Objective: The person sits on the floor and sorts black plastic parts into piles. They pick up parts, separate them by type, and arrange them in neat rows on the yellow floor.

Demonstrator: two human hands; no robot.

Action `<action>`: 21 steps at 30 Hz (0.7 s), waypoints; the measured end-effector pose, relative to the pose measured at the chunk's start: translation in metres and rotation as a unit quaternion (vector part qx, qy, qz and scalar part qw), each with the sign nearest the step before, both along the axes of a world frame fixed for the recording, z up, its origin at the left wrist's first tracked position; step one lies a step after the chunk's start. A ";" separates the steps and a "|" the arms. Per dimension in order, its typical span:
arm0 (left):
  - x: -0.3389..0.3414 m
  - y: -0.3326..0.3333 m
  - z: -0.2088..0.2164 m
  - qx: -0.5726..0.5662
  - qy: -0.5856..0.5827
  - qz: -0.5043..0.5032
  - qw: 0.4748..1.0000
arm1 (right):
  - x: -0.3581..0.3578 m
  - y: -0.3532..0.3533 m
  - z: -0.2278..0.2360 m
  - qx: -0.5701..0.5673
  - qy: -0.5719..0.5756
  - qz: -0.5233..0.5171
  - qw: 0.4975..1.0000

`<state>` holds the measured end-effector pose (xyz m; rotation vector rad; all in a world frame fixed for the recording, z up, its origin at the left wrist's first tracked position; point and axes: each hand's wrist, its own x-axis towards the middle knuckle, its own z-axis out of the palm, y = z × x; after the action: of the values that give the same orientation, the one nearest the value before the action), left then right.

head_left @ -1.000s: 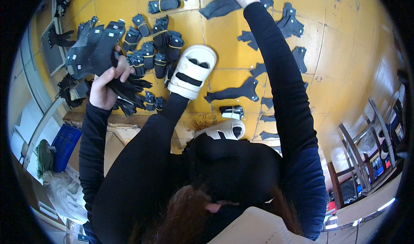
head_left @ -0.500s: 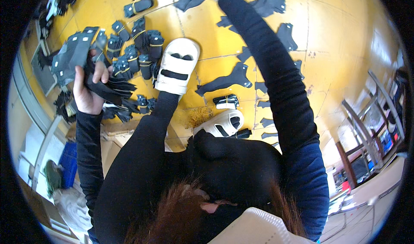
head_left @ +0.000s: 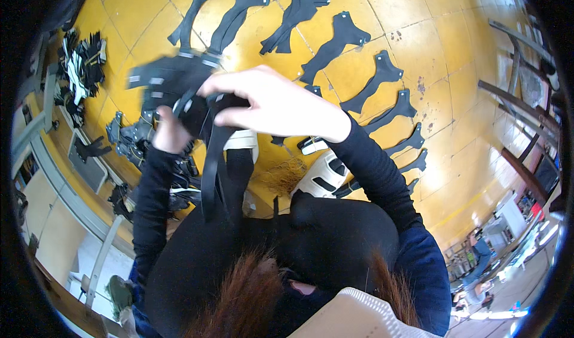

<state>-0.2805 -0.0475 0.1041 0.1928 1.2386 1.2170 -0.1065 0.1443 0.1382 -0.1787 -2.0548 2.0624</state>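
Note:
My left hand (head_left: 171,136) is closed around a thick bunch of dark socks (head_left: 164,80) with small white tags; the bunch is blurred by motion. Coming in from the right, my right hand (head_left: 272,104) has its thumb and fingers around a dark sock (head_left: 226,102) against the near side of that bunch. Sock lengths dangle below the hands over my left leg. Beyond them, dark socks (head_left: 333,50) lie spread in a curved row on the yellow tiled floor (head_left: 418,57), some of them overlapping.
Bundled socks (head_left: 133,139) sit left of my left hand. Near my white slide sandal (head_left: 323,175) is a heap of thin yellow bands (head_left: 282,176). A pile of black and white socks (head_left: 82,69) lies far left. Wooden stool legs (head_left: 520,108) stand at the right.
My right hand has come back from the far floor to the bunch in my left hand, and now grips a sock there. The view has shifted, showing more of the sock row.

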 end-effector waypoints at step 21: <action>0.029 -0.034 -0.021 0.061 -0.325 0.252 0.910 | 0.004 0.106 -0.196 0.370 -0.335 -0.413 0.762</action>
<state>-0.2516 -0.0818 0.0835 -0.4462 0.6309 1.6271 -0.1021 0.2506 -0.0581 -1.5075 -2.2982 0.5968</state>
